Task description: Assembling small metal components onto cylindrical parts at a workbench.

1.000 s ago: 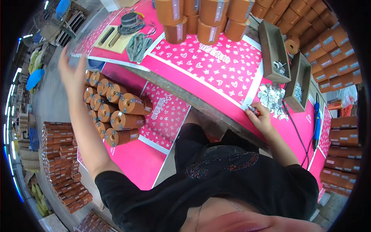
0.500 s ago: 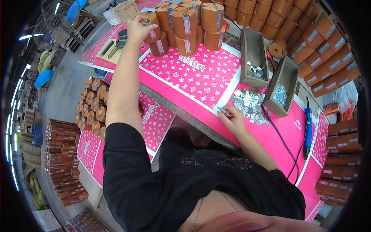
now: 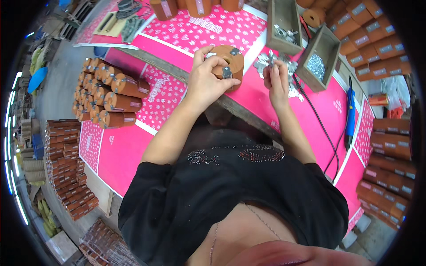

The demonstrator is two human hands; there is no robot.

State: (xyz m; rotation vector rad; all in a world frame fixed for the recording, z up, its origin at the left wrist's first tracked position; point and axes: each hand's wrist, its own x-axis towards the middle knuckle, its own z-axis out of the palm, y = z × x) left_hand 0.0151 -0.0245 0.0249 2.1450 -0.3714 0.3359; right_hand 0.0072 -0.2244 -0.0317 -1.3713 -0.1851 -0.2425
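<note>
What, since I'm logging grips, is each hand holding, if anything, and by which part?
The left hand holds a brown cylinder by its left rim and near side; what the right hand holds is unclear.

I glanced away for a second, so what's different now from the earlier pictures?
The left hand reached the far stack, took hold of a brown cylinder and brought it rightward, back toward the body. The right hand stayed by the metal plates. The wooden boxes and blue tool remain on the table.
</note>
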